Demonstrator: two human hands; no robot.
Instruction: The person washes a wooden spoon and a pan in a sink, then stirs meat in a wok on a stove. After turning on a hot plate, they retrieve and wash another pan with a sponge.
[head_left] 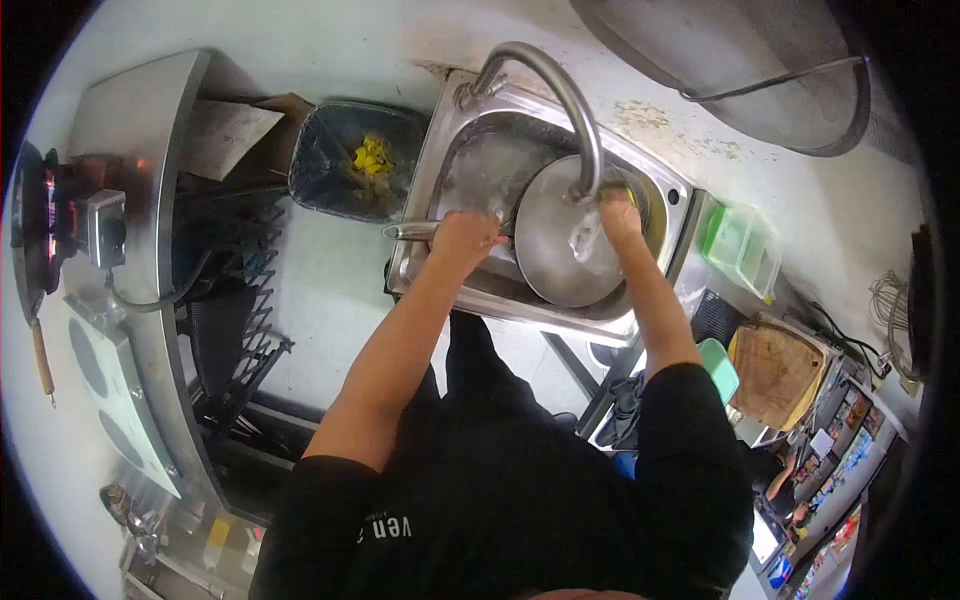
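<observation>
A round grey pan (545, 235) lies tilted in the steel sink (660, 250), its metal handle (410, 231) pointing left over the sink's edge. My left hand (466, 240) is wrapped round that handle. At the pan's right side, my right hand (620, 213) is closed and bent over the surface near the rim. A bit of yellow-green shows by its fingers, but what it holds is hidden. The curved faucet (570, 95) arches over the pan, and a white wet patch shows on the metal below its spout.
Left of the sink stands a black-lined bin (330, 160) with yellow scraps inside. A clear green-edged container (742, 250) and a worn cutting board (780, 375) are to the right. A steel counter (150, 200) with a burner runs along the left. Another person is at far lower right.
</observation>
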